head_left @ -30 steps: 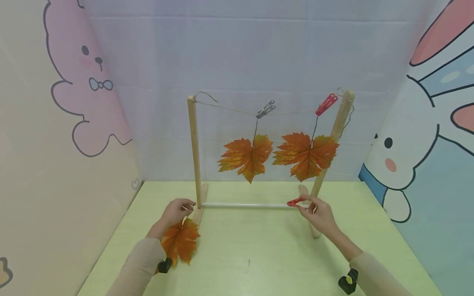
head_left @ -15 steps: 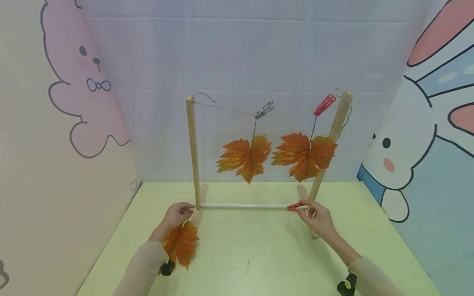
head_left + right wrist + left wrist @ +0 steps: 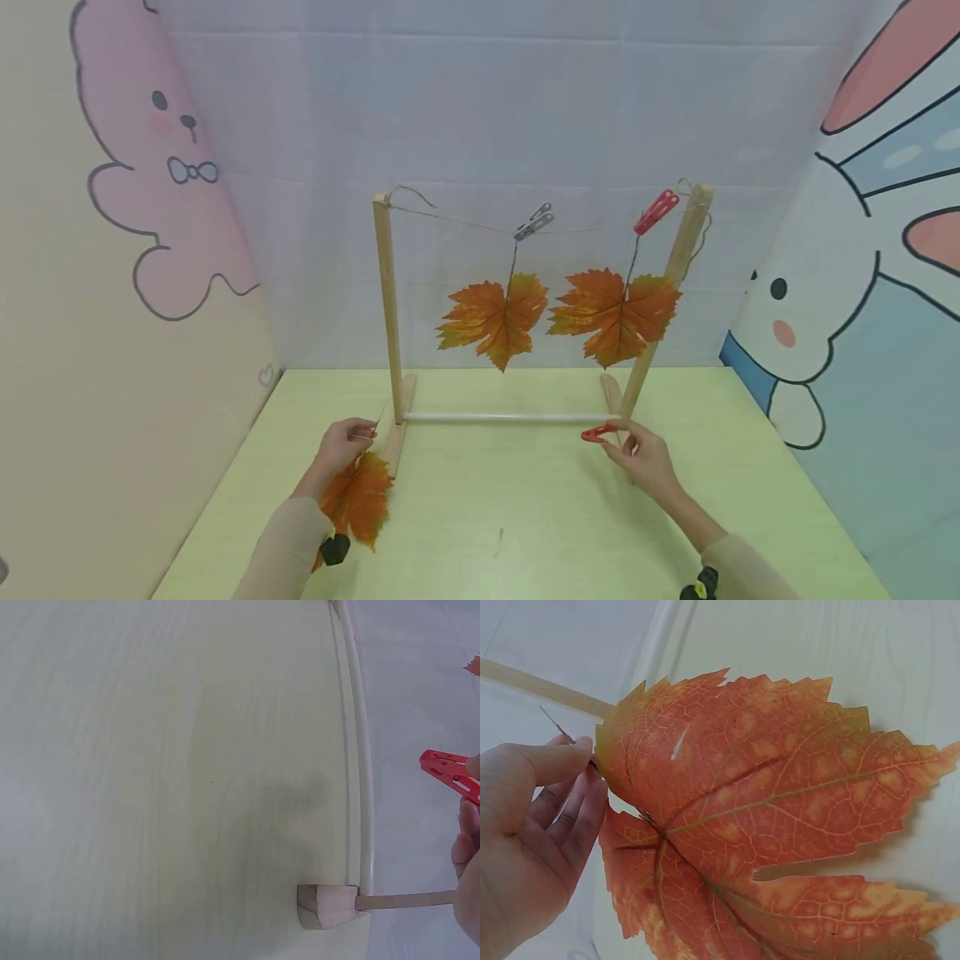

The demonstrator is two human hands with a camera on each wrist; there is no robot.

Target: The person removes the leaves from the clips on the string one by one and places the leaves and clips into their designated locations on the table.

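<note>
My left hand pinches the thin stem of an orange artificial maple leaf, which hangs below the fingers at the left of the frame. Up close in the left wrist view, the leaf spreads to the right of the thumb. Between thumb and fingertips, my right hand pinches a red clothespin in front of the right post. The clothespin also shows at the right edge of the right wrist view. Two leaves hang from a string, one under a grey clothespin, the other under a red-pink clothespin.
A left wooden post and a right wooden post hold up the string. A white rod joins them low down, above the pale table. Walls with cartoon animals stand at both sides.
My left hand has moved a little left and down with the leaf, away from the left post. My right hand has lowered slightly with the red clothespin, now below the white rod in view.
</note>
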